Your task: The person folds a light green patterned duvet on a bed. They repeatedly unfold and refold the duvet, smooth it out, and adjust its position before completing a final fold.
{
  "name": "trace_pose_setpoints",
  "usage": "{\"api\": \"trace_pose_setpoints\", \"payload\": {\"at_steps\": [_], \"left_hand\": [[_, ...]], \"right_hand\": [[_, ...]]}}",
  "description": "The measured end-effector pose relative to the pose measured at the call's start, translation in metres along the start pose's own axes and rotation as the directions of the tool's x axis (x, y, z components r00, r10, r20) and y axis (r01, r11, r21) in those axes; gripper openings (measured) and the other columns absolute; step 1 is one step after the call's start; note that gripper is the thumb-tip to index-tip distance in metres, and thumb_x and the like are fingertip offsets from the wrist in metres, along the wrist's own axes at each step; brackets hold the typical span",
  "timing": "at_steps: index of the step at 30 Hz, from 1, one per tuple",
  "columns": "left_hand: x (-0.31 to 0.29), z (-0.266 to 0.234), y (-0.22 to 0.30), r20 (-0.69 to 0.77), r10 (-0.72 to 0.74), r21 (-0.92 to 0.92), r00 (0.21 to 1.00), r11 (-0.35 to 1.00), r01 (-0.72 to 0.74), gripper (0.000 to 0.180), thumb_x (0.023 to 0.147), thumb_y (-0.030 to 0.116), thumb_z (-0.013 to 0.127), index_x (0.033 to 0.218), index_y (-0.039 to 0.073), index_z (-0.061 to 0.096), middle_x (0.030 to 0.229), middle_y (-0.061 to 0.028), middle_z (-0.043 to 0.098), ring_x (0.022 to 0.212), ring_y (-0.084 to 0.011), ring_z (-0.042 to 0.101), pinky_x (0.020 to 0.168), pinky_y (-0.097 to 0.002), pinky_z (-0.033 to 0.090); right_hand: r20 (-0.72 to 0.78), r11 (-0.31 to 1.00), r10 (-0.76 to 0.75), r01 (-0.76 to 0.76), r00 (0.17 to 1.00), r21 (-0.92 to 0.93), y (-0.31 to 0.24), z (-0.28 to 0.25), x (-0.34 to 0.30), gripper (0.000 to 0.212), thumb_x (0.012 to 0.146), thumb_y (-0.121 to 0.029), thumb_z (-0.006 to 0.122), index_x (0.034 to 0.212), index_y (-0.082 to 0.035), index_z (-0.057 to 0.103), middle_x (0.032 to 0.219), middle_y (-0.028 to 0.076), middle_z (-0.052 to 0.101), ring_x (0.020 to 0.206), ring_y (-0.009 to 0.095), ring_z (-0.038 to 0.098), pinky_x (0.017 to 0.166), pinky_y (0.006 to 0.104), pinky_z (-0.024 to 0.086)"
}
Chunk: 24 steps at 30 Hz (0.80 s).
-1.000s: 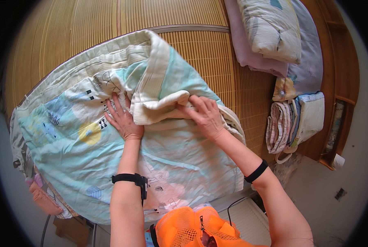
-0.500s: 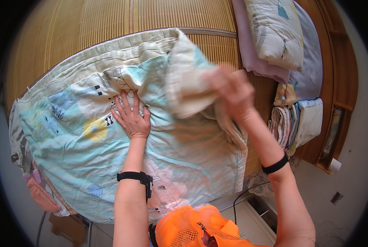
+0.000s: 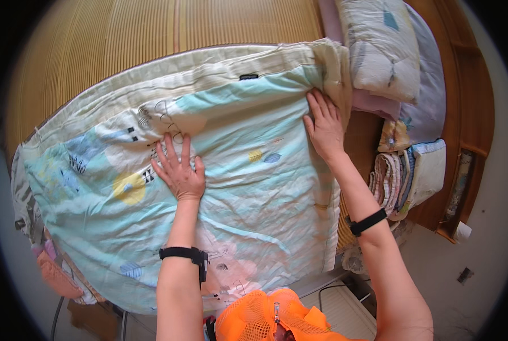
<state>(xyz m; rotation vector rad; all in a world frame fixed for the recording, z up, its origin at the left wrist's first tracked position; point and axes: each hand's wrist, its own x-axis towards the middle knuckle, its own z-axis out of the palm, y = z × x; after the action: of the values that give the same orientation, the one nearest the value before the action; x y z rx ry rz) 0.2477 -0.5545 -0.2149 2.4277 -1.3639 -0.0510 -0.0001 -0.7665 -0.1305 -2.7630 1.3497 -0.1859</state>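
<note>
A light quilt (image 3: pixel 231 165) with mint, white and pink patches and printed leaves lies spread before me, wrinkled in places. Its cream border runs along the far and right edges. My left hand (image 3: pixel 180 172) rests flat near the quilt's middle, fingers spread, beside a yellow printed circle. Toward the far right corner, my right hand (image 3: pixel 325 126) lies on the fabric with fingers stretched out, next to the cream border. Neither hand grips the cloth. Black straps circle both forearms.
The quilt lies on a bamboo-slat mat (image 3: pixel 151 25). At the right are a folded white quilt (image 3: pixel 382 45), a lilac cloth (image 3: pixel 427 74) and a stack of folded cloths (image 3: pixel 387 179), beside a wooden headboard (image 3: pixel 475 102). Pink cloth (image 3: pixel 60 275) hangs at the left edge.
My right hand has gone from swinging a lifted, folded-back corner to lying flat at the far right. That corner is now spread out. My left hand has stayed nearly in place.
</note>
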Motion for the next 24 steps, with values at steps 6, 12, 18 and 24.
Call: {"api": "trace_pose_setpoints", "payload": {"at_steps": [6, 12, 18, 24], "left_hand": [[-0.002, 0.005, -0.005, -0.016, 0.0, -0.007, 1.0, 1.0, 0.0, 0.06, 0.083, 0.037, 0.054, 0.142, 0.03, 0.044, 0.155, -0.0093, 0.028, 0.142, -0.0359, 0.022, 0.113, -0.0599, 0.012], [0.0, -0.005, 0.001, -0.024, 0.006, -0.047, 1.0, 0.999, -0.007, 0.06, 0.082, 0.037, 0.056, 0.141, 0.027, 0.045, 0.154, -0.0096, 0.028, 0.142, -0.0348, 0.022, 0.112, -0.0596, 0.012], [0.032, -0.068, -0.06, -0.19, 0.111, -0.461, 0.975, 0.867, -0.189, 0.075, 0.073, 0.009, 0.067, 0.141, 0.006, 0.039, 0.149, -0.0134, 0.034, 0.138, -0.0327, 0.031, 0.114, -0.0454, 0.022], [0.139, -0.124, -0.19, 0.099, 0.342, 0.069, 0.934, 0.934, -0.35, 0.079, 0.07, 0.014, 0.079, 0.139, 0.021, 0.042, 0.141, -0.0047, 0.044, 0.137, -0.0237, 0.033, 0.114, -0.0598, 0.013]], "right_hand": [[-0.121, 0.902, -0.381, 0.397, 0.917, 0.171, -0.084, 0.017, 0.066, 0.059, 0.079, -0.006, 0.065, 0.134, -0.009, 0.046, 0.139, 0.007, 0.046, 0.126, 0.028, 0.044, 0.108, 0.0501, 0.03], [-0.138, 0.959, -0.265, 0.276, 0.954, 0.065, -0.152, 0.057, 0.111, 0.055, 0.075, -0.011, 0.07, 0.126, -0.016, 0.053, 0.115, 0.004, 0.057, 0.114, 0.026, 0.051, 0.106, 0.0473, 0.031], [-0.314, 0.879, -0.452, 0.477, 0.835, 0.001, -0.151, 0.029, 0.075, 0.03, 0.076, -0.012, 0.061, 0.103, -0.024, 0.062, 0.093, -0.004, 0.055, 0.092, 0.016, 0.056, 0.085, 0.0358, 0.045], [-0.06, 0.704, -0.708, 0.71, 0.704, 0.018, -0.145, 0.014, 0.046, 0.017, 0.078, -0.014, 0.062, 0.094, -0.018, 0.061, 0.094, -0.002, 0.055, 0.089, 0.018, 0.057, 0.075, 0.031, 0.049]]}}
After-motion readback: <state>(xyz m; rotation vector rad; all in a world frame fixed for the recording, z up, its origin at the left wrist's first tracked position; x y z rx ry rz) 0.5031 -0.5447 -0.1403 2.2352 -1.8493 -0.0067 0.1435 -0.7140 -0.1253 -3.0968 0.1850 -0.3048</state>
